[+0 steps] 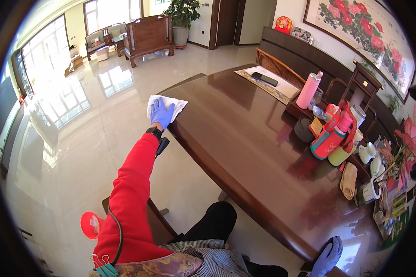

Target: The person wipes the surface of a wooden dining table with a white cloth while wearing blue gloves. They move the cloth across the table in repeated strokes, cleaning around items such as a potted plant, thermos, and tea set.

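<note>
At the far left corner of the dark, polished wooden table [245, 134], my left hand [162, 114] in a blue-purple glove presses a white cloth [178, 104] onto the edge. Its fingers are spread over the cloth, which sticks out on both sides of them. My left arm reaches out straight in a red sleeve. Down at the lower right, my right hand [328, 257], gloved the same way, lies on the table's near edge. Those fingers are stretched out side by side, with nothing seen in them.
A pink bottle [309, 90], a red bottle carrier [330, 138], a dark pot [303, 129] and a tan folded cloth [349, 181] crowd the table's right side. A phone [265, 79] lies on a mat at the far end. A wooden bench [148, 39] stands across the tiled floor.
</note>
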`<state>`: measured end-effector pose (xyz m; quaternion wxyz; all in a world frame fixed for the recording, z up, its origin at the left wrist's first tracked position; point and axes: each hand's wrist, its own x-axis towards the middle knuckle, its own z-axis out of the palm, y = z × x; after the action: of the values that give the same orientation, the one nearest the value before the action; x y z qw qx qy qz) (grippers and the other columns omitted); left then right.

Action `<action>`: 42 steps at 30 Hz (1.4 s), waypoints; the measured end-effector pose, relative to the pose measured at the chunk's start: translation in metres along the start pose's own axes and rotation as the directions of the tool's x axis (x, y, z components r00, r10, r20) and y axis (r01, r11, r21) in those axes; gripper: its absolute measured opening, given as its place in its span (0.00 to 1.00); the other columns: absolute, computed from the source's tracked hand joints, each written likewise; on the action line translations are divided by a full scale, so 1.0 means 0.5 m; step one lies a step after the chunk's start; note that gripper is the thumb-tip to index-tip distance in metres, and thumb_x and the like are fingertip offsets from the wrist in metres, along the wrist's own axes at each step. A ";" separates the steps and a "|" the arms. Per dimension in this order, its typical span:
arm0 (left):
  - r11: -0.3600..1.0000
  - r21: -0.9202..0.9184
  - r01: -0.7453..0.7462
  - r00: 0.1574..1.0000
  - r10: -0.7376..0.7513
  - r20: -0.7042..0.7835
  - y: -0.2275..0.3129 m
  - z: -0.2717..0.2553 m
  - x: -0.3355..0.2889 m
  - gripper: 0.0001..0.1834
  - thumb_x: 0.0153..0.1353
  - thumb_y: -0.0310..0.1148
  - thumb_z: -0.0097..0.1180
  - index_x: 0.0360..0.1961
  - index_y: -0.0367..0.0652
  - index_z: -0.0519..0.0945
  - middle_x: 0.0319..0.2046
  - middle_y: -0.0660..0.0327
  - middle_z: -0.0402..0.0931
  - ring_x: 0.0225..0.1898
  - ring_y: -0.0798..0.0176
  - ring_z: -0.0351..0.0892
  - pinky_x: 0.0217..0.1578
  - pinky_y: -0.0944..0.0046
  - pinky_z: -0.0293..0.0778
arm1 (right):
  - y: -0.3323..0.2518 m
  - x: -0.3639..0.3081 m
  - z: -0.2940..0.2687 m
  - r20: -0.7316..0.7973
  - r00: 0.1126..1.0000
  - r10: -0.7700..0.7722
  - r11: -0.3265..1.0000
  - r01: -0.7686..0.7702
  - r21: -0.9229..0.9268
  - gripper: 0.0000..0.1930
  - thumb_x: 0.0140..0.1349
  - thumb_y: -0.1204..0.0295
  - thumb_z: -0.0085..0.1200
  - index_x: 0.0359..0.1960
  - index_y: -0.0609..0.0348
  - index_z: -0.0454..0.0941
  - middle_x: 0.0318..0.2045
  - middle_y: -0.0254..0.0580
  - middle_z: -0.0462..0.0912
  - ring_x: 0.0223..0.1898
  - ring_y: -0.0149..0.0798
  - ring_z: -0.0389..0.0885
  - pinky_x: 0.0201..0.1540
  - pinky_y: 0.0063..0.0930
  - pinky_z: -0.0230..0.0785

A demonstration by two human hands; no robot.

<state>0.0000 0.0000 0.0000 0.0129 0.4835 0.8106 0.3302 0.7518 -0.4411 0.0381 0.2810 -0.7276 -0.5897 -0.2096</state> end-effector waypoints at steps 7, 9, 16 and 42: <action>0.998 -0.066 0.003 1.000 -0.004 -0.024 0.036 -0.001 -0.092 0.54 0.71 0.67 0.50 0.84 0.41 0.51 0.84 0.42 0.47 0.83 0.32 0.44 0.81 0.45 0.45 | -0.078 0.037 -0.044 -0.049 0.998 -0.041 0.999 0.040 -0.037 0.13 0.76 0.69 0.57 0.51 0.65 0.87 0.52 0.57 0.88 0.54 0.59 0.86 0.62 0.50 0.77; 0.995 -0.091 -0.047 0.998 0.043 -0.053 0.050 0.000 -0.138 0.53 0.72 0.67 0.49 0.84 0.40 0.50 0.83 0.41 0.47 0.83 0.33 0.44 0.81 0.43 0.44 | -0.087 0.034 -0.041 -0.058 0.998 -0.035 0.999 0.033 -0.032 0.13 0.76 0.69 0.57 0.51 0.65 0.87 0.52 0.57 0.89 0.54 0.59 0.86 0.61 0.50 0.78; 0.942 -0.149 -0.300 0.953 0.288 -0.100 0.115 -0.009 -0.343 0.50 0.75 0.61 0.50 0.83 0.35 0.52 0.82 0.37 0.49 0.83 0.29 0.43 0.81 0.39 0.42 | -0.078 0.030 -0.040 -0.057 0.998 -0.039 0.997 0.035 -0.066 0.13 0.76 0.68 0.57 0.52 0.65 0.87 0.52 0.56 0.88 0.54 0.58 0.86 0.61 0.49 0.78; 0.995 0.029 -0.100 0.994 0.099 0.044 0.094 -0.050 -0.122 0.50 0.72 0.66 0.46 0.83 0.41 0.54 0.84 0.46 0.48 0.85 0.38 0.43 0.80 0.37 0.43 | -0.071 0.026 -0.047 0.003 0.997 -0.073 0.997 0.073 -0.030 0.14 0.78 0.71 0.54 0.56 0.69 0.84 0.55 0.59 0.86 0.55 0.61 0.85 0.61 0.49 0.79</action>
<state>0.0605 -0.0463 0.0270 0.0059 0.5303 0.7902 0.3073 0.7206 -0.4418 0.0698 0.2615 -0.7101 -0.6127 -0.2279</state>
